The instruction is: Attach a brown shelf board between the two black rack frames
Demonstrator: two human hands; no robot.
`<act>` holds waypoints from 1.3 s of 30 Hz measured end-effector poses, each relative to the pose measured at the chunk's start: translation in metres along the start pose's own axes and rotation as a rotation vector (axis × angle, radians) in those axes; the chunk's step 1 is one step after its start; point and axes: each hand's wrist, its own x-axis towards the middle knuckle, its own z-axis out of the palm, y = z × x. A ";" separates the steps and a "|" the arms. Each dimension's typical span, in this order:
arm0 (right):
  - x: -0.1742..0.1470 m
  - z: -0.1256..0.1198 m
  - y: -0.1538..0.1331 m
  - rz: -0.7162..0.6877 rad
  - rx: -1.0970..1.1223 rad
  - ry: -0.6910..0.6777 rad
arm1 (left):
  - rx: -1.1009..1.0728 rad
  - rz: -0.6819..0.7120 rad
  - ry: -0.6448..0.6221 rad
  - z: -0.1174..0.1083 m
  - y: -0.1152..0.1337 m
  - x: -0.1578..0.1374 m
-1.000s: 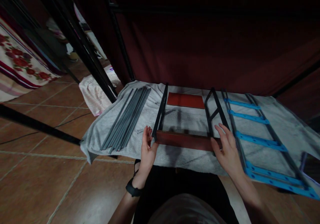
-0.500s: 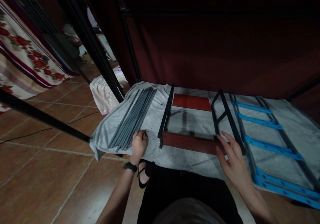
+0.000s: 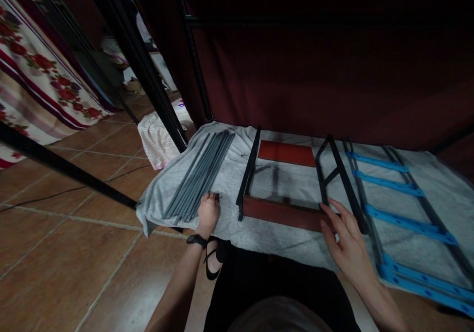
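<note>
1. Left hand (image 3: 208,209): fingers curled down at small screw (image 3: 219,197) (can't tell if gripped), just beside gray rods (image 3: 202,174) on gray cloth (image 3: 266,232).
2. Right hand (image 3: 347,238): fingers loosely open at brown board (image 3: 285,214), right end; contact unclear.
3. Board spans 2 black side frames (image 3: 250,166); orange-red panel (image 3: 287,153) lies between them, far side.

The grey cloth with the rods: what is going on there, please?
A person works by hand at the grey cloth. The left hand is down beside the grey rods, fingers curled near a small thin piece; a grip is unclear. The open right hand is at the right end of the brown board, which runs between the black side frames. An orange panel lies farther back; the blue-barred rack is to the right.
</note>
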 end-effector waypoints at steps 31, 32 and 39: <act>0.039 0.036 -0.058 -0.195 0.037 -0.177 | -1.091 -0.059 -0.087 -0.058 0.073 -0.016; 0.040 0.038 -0.060 -0.194 0.031 -0.189 | -1.082 -0.042 -0.084 -0.058 0.072 -0.016; 0.051 0.054 -0.074 -0.234 0.027 -0.233 | -1.036 0.041 -0.122 -0.057 0.071 -0.012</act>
